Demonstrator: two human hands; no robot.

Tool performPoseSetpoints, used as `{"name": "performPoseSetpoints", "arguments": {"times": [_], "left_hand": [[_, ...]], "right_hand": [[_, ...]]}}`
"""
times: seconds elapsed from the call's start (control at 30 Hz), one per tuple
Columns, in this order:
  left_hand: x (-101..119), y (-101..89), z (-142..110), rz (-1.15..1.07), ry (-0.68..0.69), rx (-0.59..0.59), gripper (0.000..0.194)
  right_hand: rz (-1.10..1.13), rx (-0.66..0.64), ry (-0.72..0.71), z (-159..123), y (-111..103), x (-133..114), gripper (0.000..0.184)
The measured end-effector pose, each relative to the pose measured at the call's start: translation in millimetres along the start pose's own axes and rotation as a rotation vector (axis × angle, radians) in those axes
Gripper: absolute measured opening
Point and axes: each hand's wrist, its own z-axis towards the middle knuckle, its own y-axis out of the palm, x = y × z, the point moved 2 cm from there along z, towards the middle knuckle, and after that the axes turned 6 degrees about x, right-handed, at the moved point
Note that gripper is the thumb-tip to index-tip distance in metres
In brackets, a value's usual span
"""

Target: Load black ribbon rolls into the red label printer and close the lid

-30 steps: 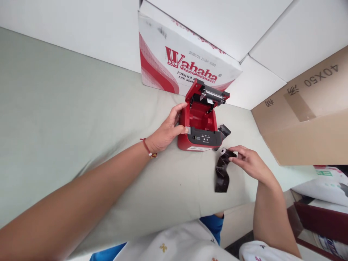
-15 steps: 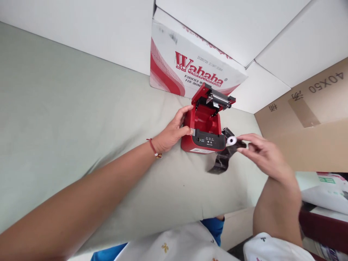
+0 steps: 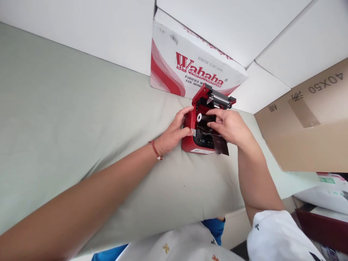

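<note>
A small red and black label printer (image 3: pixel 187 144) stands on the cloth with its lid (image 3: pixel 217 98) raised. My left hand (image 3: pixel 174 132) grips the printer's left side, fingers at the rear edge and thumb on the grey tab at the front. Inside the open bay is a roll of black paper (image 3: pixel 201 123) with a white core end facing left. My right hand (image 3: pixel 227 125) pinches this roll between thumb and fingers. The roll's loose strip hangs forward over the printer's front panel. The hand covers the roll's right end.
Behind the printer stands a white and red Wahaha carton (image 3: pixel 176 54), close to the raised lid. A brown cardboard box (image 3: pixel 304 123) is on the right. Pale green cloth (image 3: pixel 81 108) covers the surface. A white bag (image 3: pixel 326 195) lies at the lower right.
My right hand has moved left with the black roll, from beside the printer into its open bay. My left hand has stayed on the printer.
</note>
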Motion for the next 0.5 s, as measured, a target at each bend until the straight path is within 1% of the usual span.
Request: {"name": "performPoseSetpoints", "arguments": {"times": [0.07, 0.1, 0.17, 0.23, 0.3, 0.33, 0.4, 0.5], "left_hand": [[0.3, -1.5, -2.6, 0.144, 0.092, 0.033, 0.077], [2.0, -1.4, -4.9, 0.235, 0.164, 0.065, 0.071], [8.7, 1.7, -11.9, 0.426, 0.366, 0.157, 0.061], [17.0, 9.8, -21.2, 0.576, 0.619, 0.233, 0.054], [22.8, 21.2, -30.1, 0.661, 0.825, 0.236, 0.053], [24.4, 26.6, -33.6, 0.696, 0.899, 0.233, 0.053], [25.2, 34.7, -38.0, 0.754, 0.979, 0.225, 0.053], [23.7, 37.6, -38.8, 0.796, 0.992, 0.231, 0.051]], "right_hand": [[-0.117, -0.021, 0.022, 7.9, 5.4, -4.3, 0.037], [-0.178, -0.033, 0.037, 10.7, 7.2, -6.0, 0.036], [-0.295, -0.060, 0.065, 14.4, 10.0, -9.4, 0.035], [-0.389, -0.081, 0.072, 16.1, 11.6, -13.9, 0.038], [-0.464, -0.094, 0.070, 15.9, 11.8, -19.5, 0.041], [-0.489, -0.100, 0.071, 14.9, 11.3, -22.3, 0.042], [-0.520, -0.106, 0.071, 10.9, 8.7, -27.9, 0.041], [-0.560, -0.086, 0.061, 0.1, 1.8, -34.7, 0.037]]}}
